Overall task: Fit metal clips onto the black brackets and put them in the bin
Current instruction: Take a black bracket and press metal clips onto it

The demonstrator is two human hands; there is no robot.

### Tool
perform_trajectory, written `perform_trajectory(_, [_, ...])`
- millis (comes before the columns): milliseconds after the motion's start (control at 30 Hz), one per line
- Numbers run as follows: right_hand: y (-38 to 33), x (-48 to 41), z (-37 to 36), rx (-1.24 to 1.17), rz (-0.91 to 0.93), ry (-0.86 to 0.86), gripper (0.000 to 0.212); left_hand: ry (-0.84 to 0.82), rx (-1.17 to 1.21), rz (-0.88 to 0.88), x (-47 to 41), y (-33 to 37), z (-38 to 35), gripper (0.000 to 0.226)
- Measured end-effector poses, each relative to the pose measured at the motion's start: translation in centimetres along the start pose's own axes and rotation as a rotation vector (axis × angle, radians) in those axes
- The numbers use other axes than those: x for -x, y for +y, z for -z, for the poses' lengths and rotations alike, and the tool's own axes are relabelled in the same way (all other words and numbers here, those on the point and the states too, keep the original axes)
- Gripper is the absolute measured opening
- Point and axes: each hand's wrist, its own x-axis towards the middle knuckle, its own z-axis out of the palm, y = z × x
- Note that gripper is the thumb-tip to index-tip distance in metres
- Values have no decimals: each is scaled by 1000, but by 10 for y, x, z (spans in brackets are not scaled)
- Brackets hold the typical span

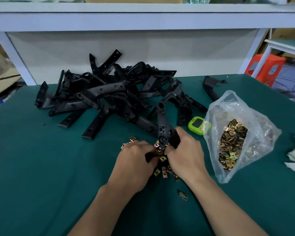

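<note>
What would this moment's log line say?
phase: clip fitting | right hand: grips black bracket | left hand: holds its lower end | loose metal clips: beneath hands

I'm looking at a small assembly workshop: a bench topped with dark green felt (41,167), a heap of black moulded plastic brackets (106,92) at twelve o'clock, a clear plastic bag (232,106) of brass-coloured metal clips (232,143) at three o'clock, and white steel shelving (143,21) overhead.
</note>
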Motion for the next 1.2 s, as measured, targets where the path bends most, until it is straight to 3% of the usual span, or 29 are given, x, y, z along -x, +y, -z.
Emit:
perform_trajectory(267, [-1, 1, -1, -55, -7, -37, 21, 99, -219, 8, 2, 1, 3, 11])
perform_trajectory(367, [0, -3, 2, -102, -34, -1, 14, 79, -157, 22, 3, 6, 2, 26])
perform_trajectory(500, [3, -8, 3, -109, -71, 20, 36, 33, -161, -41, 1, 10, -9, 25])
perform_trajectory(633, [6, -7, 0, -119, -62, 25, 14, -19, -233, -31, -3, 11, -6, 22])
perform_trajectory(800, [11, -9, 0, -144, -73, -30, 46, 40, -227, 41, 7, 16, -7, 5])
perform_trajectory(967, [14, -11, 0, -200, -60, -41, 39, 10, -79, 137, 5, 12, -6, 11])
perform_trajectory(1067, [15, -11, 0, -246, -48, -28, 16, 63, -37, 179, 6, 10, -8, 7])
perform_trajectory(1200, [14, -10, 1, -281, -18, -2, 15, 159, -91, 109, 7, 12, -10, 10])
